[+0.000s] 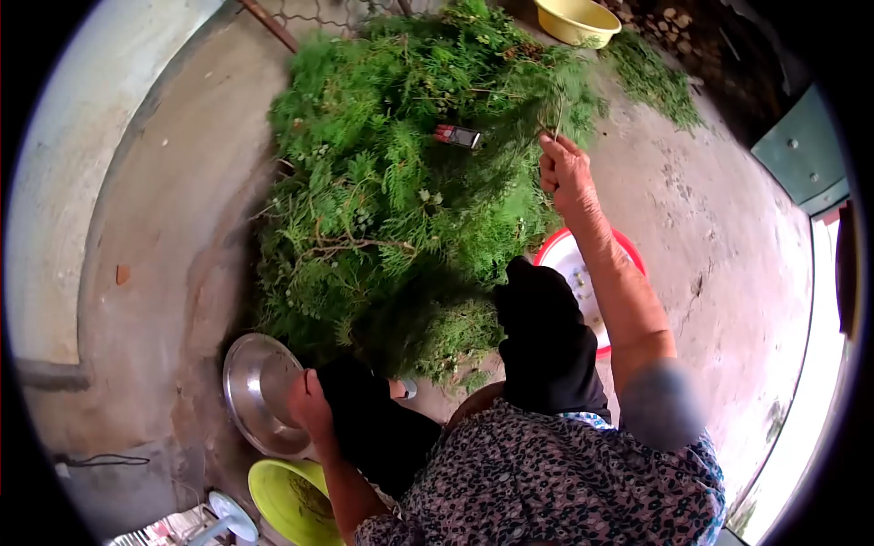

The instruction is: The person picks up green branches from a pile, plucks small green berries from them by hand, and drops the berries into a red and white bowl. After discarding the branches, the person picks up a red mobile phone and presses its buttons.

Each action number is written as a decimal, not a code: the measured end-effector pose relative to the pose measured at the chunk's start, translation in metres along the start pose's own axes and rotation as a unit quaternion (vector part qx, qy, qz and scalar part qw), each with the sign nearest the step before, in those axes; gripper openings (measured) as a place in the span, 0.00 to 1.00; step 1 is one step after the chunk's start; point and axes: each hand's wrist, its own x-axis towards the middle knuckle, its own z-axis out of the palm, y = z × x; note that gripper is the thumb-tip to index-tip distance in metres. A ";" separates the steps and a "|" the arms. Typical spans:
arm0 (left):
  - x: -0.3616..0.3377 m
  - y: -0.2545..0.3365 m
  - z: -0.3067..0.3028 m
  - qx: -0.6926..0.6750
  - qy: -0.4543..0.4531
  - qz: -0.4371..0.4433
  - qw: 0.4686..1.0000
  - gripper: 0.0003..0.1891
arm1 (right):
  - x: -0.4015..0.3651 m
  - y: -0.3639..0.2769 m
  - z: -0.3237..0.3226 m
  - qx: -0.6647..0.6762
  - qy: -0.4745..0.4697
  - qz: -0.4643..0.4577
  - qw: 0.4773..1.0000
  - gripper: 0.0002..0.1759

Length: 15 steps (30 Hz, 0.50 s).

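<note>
A large heap of green conifer branches (364, 182) covers the floor in front of me. My right hand (566, 173), its fingers pinched together, holds a green sprig (553, 96) by its stem over the right side of the heap. My left hand (311, 405) is low beside my black-clad knee, near the rim of a metal basin (244, 387); its fingers look curled, but whether they hold anything is hidden. A small red and black phone-like device (457, 136) lies on the branches. Partly behind my right forearm is a red-rimmed white basin (569, 259) with small bits in it.
A yellow-green basin (282, 496) stands at the lower left, near a pale blue round object (233, 516). Another yellow basin (578, 20) is at the top, with loose greenery (651, 77) beside it. A green box (806, 150) stands at the right, and a wall (82, 164) curves along the left.
</note>
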 end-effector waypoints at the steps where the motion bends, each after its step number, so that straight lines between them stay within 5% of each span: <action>1: -0.001 -0.002 0.001 -0.002 0.006 -0.004 1.000 0.12 | -0.008 -0.011 0.011 -0.013 -0.019 -0.016 1.000 0.09; 2: -0.003 -0.003 0.003 -0.018 0.019 0.000 1.000 0.11 | -0.019 -0.023 0.023 -0.014 -0.026 -0.018 0.999 0.09; 7: -0.007 0.009 0.003 -0.035 0.050 0.060 0.996 0.09 | -0.079 -0.042 0.090 -0.220 -0.101 -0.342 0.908 0.21; 8: -0.005 0.015 0.003 -0.037 0.055 0.056 0.996 0.09 | -0.101 -0.046 0.101 -0.311 -0.122 -0.305 0.892 0.24; 10: -0.006 0.030 0.001 -0.065 0.064 0.089 0.992 0.09 | -0.113 -0.014 0.122 -0.436 -0.097 -0.475 0.758 0.28; 13: -0.003 0.021 0.010 -0.033 0.066 0.111 0.991 0.10 | -0.119 0.045 0.153 -0.550 -0.190 -0.481 0.656 0.36; 15: -0.004 0.018 0.012 -0.030 0.084 0.116 0.989 0.10 | -0.112 0.101 0.159 -0.635 -0.217 -0.462 0.580 0.33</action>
